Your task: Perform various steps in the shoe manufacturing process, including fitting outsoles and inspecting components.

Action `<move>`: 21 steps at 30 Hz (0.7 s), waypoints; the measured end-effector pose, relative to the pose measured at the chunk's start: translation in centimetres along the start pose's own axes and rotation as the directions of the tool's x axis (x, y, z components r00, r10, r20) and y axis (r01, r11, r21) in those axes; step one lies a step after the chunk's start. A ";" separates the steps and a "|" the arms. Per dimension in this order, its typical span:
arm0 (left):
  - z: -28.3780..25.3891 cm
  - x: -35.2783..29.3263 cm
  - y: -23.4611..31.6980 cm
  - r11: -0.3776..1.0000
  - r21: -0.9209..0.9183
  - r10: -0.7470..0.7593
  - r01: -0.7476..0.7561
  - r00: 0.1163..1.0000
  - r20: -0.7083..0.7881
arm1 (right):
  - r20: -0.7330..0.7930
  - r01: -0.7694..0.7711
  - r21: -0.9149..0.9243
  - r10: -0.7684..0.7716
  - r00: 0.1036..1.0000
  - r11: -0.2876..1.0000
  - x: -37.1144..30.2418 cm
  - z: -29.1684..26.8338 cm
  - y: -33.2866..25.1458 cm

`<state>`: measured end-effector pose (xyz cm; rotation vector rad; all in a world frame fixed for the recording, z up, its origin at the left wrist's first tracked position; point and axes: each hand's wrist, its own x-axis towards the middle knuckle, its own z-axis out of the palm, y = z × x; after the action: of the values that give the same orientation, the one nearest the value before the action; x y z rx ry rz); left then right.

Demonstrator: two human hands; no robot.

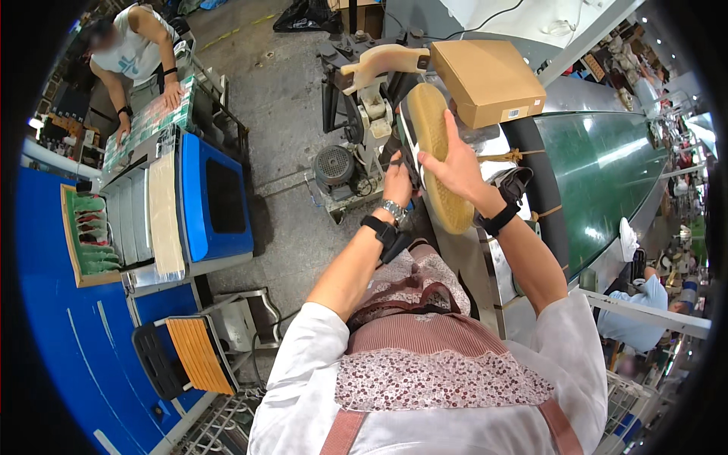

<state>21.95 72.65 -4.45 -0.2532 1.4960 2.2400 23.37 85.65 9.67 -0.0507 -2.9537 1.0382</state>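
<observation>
A shoe point(437, 152) with a tan gum sole, a white edge and a dark upper is held up in front of me, its sole turned toward my right. My left hand point(396, 182) is closed on the dark upper side. Across the sole lies my right hand point(458, 165), its thumb and fingers pressed to the sole and edge, gripping the shoe. Most of the upper is hidden behind the sole. Just beyond my right wrist, a dark shoe-like thing point(516, 182) rests by the conveyor, partly covered by the wrist.
A brown cardboard box point(485, 80) stands behind the shoe, beside a green conveyor belt point(599, 174). A machine with a curved tan pad point(383, 64) and a motor point(334, 164) stands ahead. Left are a blue-sided machine point(216, 199), a slatted stool point(199, 355) and a co-worker point(140, 53) at a table.
</observation>
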 end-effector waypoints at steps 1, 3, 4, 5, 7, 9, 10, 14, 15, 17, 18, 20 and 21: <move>0.1 0.3 -0.3 0.998 -0.055 0.022 -0.024 1.000 -0.022 | -0.054 0.083 -0.028 -0.085 0.995 0.996 0.5 0.7 0.1; 1.2 0.4 0.3 0.997 -0.073 -0.023 0.025 1.000 0.016 | -0.020 0.032 -0.139 -0.035 0.999 0.990 1.4 -0.5 -1.0; 1.8 0.5 1.0 0.994 -0.093 -0.062 0.065 0.997 0.037 | 0.023 -0.001 -0.243 0.007 1.000 0.970 1.9 -1.4 -1.9; -1.0 1.9 -1.5 0.979 -0.193 -0.043 0.060 0.995 0.093 | 0.067 0.062 -0.266 -0.045 0.997 0.962 2.2 -1.4 -4.4; 0.1 1.1 -2.3 0.975 -0.189 -0.112 0.119 0.993 0.049 | 0.116 0.065 -0.327 -0.029 0.993 0.943 2.8 -1.7 -2.9; -0.4 -0.7 -3.9 0.939 -0.332 -0.056 0.086 0.994 0.097 | 0.154 0.088 -0.315 -0.041 0.987 0.945 2.4 -0.9 -3.2; 0.0 -1.7 -3.3 0.940 -0.270 -0.190 0.211 0.977 0.102 | 0.118 0.081 -0.293 -0.048 0.992 0.953 1.9 -0.8 -2.8; -2.2 -3.8 -5.4 0.888 -0.311 -0.250 0.340 0.922 0.294 | 0.030 0.065 -0.192 -0.061 0.998 0.979 -0.9 0.3 -2.9; -0.7 -4.1 -4.4 0.867 -0.361 -0.222 0.345 0.914 0.341 | 0.021 0.052 -0.195 -0.049 0.999 0.979 -1.0 -0.2 -2.1; 1.6 -5.1 -1.8 0.814 -0.455 -0.172 0.361 0.898 0.405 | -0.002 0.035 -0.196 -0.036 0.999 0.980 -1.7 -0.8 -1.1; 1.9 -4.9 -1.0 0.782 -0.514 -0.134 0.352 0.901 0.413 | -0.006 0.053 -0.199 -0.056 0.998 0.978 -1.8 -0.7 -1.3; 1.4 -2.1 -2.1 0.791 -0.524 -0.089 0.317 0.906 0.413 | -0.030 0.047 -0.210 -0.054 0.998 0.977 -2.3 -0.3 -1.4; 0.5 -0.2 -2.7 0.853 -0.494 -0.004 0.170 0.947 0.321 | -0.045 0.060 -0.203 -0.071 0.996 0.977 -2.3 0.1 -1.3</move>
<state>23.37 73.96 -6.46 -0.1146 0.6859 2.4298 25.63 84.49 10.39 0.0178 -2.9790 0.7159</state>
